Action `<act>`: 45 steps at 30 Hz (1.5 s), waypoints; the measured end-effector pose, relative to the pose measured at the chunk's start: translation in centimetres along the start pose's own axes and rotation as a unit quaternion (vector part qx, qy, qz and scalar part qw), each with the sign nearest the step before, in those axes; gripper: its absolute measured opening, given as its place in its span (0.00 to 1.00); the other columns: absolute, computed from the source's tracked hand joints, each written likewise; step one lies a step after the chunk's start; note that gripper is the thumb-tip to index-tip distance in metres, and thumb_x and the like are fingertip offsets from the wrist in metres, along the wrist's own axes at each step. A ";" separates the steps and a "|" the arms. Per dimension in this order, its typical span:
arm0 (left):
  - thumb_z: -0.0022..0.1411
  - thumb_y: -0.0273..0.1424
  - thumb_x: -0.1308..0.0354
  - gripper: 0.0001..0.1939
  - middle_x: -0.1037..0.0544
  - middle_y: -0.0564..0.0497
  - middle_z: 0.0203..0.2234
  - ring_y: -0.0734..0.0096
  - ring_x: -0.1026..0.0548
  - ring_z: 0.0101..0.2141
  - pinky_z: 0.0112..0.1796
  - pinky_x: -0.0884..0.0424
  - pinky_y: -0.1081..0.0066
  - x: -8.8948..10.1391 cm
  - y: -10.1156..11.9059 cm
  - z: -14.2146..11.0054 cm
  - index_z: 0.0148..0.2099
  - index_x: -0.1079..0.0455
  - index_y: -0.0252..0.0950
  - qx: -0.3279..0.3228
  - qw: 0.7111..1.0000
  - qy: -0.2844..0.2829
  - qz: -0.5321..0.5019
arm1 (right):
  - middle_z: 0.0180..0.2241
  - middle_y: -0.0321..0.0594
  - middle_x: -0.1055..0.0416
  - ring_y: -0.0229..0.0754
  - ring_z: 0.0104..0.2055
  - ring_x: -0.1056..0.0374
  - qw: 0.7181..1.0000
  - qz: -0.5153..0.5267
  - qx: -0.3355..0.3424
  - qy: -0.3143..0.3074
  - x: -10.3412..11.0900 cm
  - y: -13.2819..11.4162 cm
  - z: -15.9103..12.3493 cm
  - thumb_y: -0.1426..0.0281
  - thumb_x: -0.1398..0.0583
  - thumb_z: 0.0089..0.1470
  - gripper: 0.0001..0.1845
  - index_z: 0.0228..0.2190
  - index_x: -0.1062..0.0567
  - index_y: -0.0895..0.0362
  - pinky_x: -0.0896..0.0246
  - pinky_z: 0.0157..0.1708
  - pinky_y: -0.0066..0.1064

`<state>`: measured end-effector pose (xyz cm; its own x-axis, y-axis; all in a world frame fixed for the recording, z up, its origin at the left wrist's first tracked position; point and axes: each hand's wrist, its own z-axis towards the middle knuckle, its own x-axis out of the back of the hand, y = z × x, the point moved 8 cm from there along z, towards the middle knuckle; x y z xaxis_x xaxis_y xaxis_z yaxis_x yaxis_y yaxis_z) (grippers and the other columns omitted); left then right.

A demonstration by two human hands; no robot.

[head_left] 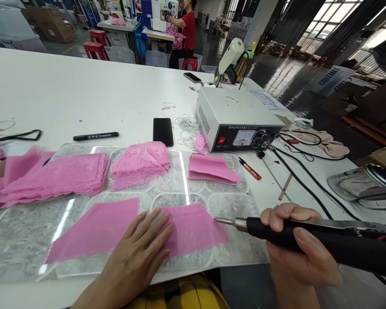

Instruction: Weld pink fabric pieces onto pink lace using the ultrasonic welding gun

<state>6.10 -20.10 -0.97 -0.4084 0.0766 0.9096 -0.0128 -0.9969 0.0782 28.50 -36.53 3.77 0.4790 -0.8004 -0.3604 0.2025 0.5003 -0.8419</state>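
My left hand [141,251] lies flat with its fingers stretched out, pressing on the left edge of a pink fabric piece [189,227]. My right hand [297,249] is wrapped round the black handpiece of an ultrasonic welder [270,230]. Its thin metal tip points left at the fabric's right edge; whether it touches cannot be made out. A second pink fabric piece [96,231] lies flat to the left, partly beside my left hand. Behind them are a stack of pink lace pieces [67,174], a smaller lace pile [141,165] and folded pink fabric [212,168].
A clear patterned mat [231,204] covers the front of the white table [58,90]. A grey control box [238,116] stands at back right, its cables running toward me. Nearby are a phone [163,131], a marker [95,136], an orange cutter [250,168] and a glass jar [357,186].
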 end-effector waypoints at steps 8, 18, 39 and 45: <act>0.67 0.27 0.48 0.19 0.31 0.46 0.58 0.57 0.41 0.63 0.62 0.45 0.58 0.0 -0.1 0.0 0.59 0.34 0.35 0.002 1.000 0.000 -0.002 | 0.27 0.36 0.32 0.34 0.23 0.36 1.000 -0.003 -0.001 -0.023 -0.2 0.4 -0.5 0.72 0.41 0.46 0.06 0.30 0.26 0.56 0.34 0.25 0.34; 0.67 0.29 0.48 0.19 0.34 0.46 0.60 0.57 0.43 0.63 0.64 0.51 0.59 -0.4 -0.3 -0.2 0.59 0.34 0.34 -0.007 1.000 0.001 0.014 | 0.27 0.36 0.34 0.34 0.22 0.38 1.000 -0.017 -0.004 0.002 1.0 -0.6 -0.4 0.69 0.39 0.45 0.06 0.29 0.26 0.57 0.36 0.23 0.34; 0.68 0.30 0.49 0.20 0.33 0.47 0.59 0.57 0.41 0.63 0.63 0.47 0.58 -0.4 -0.3 -0.2 0.60 0.35 0.36 -0.003 1.000 0.000 0.022 | 0.28 0.37 0.31 0.34 0.22 0.37 1.000 -0.028 0.004 0.001 2.2 -1.1 -1.2 0.71 0.41 0.46 0.08 0.32 0.26 0.56 0.34 0.24 0.34; 0.67 0.30 0.48 0.20 0.34 0.46 0.60 0.57 0.42 0.63 0.63 0.49 0.59 -0.6 -0.3 -0.3 0.60 0.35 0.35 -0.009 1.000 -0.006 0.021 | 0.28 0.36 0.32 0.34 0.22 0.38 1.000 -0.030 0.002 0.006 2.2 -1.1 -1.2 0.71 0.41 0.46 0.07 0.31 0.26 0.56 0.35 0.24 0.33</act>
<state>6.14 -19.83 -1.69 -0.3988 0.0357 0.9163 -0.0120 -0.9994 0.0337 28.32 -39.19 3.44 0.4556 -0.8327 -0.3147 0.2334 0.4529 -0.8605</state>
